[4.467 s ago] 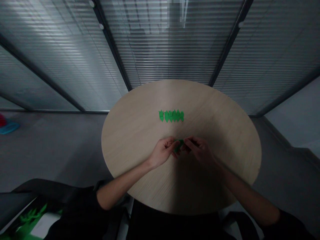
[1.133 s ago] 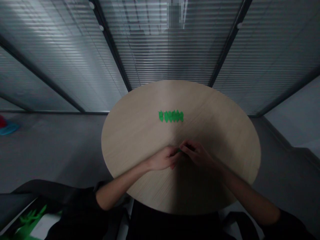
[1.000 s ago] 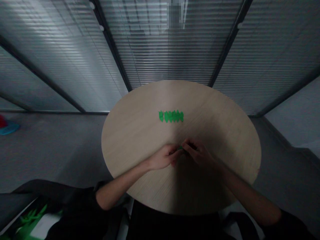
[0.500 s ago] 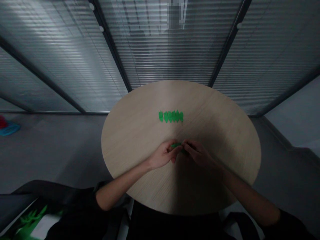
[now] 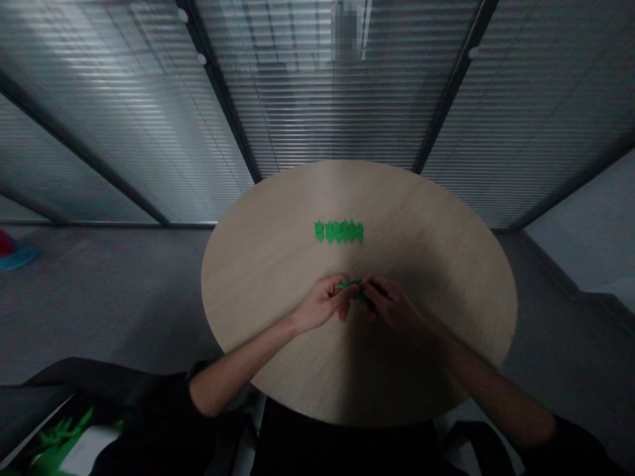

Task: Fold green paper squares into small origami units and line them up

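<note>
My left hand (image 5: pixel 320 306) pinches a small, thin green piece (image 5: pixel 349 284) between thumb and fingers, just above the table. From the other side, the closed fingertips of my right hand (image 5: pixel 391 304) grip the same piece at its right part. Fingers cover much of it, so its full shape is hidden; it could be paper or plastic. Beyond my hands lies a row of several green leaf-shaped pieces (image 5: pixel 339 231), side by side and upright in the view, with a narrow gap after the leftmost one.
The round wooden table (image 5: pixel 262 251) carries the row. At lower left, an open dark bag or box holds green stuff (image 5: pixel 64 436) and a white item (image 5: pixel 92 449). A blue and red object (image 5: pixel 18 254) rests on the floor at far left. Glass walls with blinds (image 5: pixel 332 125) stand behind.
Slightly more of the green piece shows between my fingers, and my fingertips have shifted a little on it. The row on the table is unchanged.
</note>
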The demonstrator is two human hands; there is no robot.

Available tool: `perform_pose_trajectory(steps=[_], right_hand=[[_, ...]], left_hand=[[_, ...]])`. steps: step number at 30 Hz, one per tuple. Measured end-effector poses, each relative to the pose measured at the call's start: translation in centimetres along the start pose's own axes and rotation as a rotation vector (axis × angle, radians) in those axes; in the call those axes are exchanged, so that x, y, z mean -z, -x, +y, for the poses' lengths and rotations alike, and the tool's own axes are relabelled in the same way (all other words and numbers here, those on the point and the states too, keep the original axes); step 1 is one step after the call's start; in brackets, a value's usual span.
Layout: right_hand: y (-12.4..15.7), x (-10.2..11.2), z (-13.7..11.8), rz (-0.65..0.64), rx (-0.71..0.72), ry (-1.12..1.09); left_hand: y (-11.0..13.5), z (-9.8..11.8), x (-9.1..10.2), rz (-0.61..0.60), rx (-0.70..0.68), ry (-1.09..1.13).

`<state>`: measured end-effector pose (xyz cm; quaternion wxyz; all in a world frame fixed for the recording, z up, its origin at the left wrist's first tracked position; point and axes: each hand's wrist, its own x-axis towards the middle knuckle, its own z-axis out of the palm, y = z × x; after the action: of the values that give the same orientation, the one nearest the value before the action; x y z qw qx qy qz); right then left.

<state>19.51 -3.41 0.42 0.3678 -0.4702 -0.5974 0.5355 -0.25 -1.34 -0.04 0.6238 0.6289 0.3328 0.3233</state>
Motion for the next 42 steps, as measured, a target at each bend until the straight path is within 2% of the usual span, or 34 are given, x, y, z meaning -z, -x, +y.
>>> perform_pose_trajectory(steps=[7,13,20,24,30,35,42], right_hand=[[-0.1,0.07,0.13,0.036,-0.013,-0.012],[-0.07,0.18,0.09,-0.021,-0.029,0.003],[0.11,0.32,-0.02,-0.118,-0.031,-0.033],[0.22,0.27,-0.07,-0.085,-0.02,-0.015],[0.02,0.32,0.13,-0.135,-0.049,-0.022],[0.03,0.42,0.42,-0.115,-0.006,0.005],[0.15,0.38,0.31,-0.094,-0.015,-0.013]], left_hand=[[-0.15,-0.06,0.17,0.028,-0.026,-0.031],[-0.08,-0.17,0.26,0.059,-0.006,-0.063],[-0.18,-0.28,0.45,0.15,-0.038,-0.046],[-0.2,-0.32,0.42,0.135,-0.023,-0.034],[-0.26,-0.66,0.59,0.137,-0.058,-0.048],[-0.26,-0.88,0.56,0.147,-0.072,-0.035],[-0.24,-0.46,0.35,0.127,-0.054,0.022]])
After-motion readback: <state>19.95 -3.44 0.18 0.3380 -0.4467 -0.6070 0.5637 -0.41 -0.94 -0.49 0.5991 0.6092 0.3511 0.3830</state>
